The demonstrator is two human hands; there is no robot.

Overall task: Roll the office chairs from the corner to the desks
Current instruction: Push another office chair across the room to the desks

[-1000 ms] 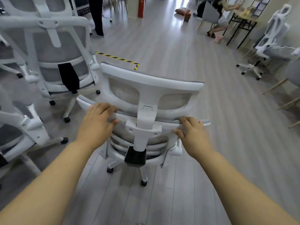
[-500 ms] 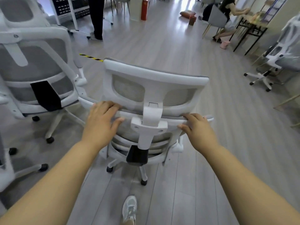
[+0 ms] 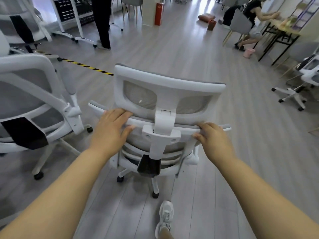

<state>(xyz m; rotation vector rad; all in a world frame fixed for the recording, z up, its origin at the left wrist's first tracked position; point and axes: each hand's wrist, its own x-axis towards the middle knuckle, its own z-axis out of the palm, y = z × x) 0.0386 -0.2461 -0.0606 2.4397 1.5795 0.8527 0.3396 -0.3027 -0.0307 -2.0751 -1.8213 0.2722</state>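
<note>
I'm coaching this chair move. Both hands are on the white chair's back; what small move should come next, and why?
Probably push the white chair forward, easing slightly right: the left hand and right hand grip its back rail, open floor lies ahead, and the neighbouring chair stands close on the left.

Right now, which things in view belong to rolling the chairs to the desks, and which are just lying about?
Job: white chair, held by left hand and right hand; waiting chair; desk.
Lying about: striped tape; red cabinet; pink bucket.
</note>
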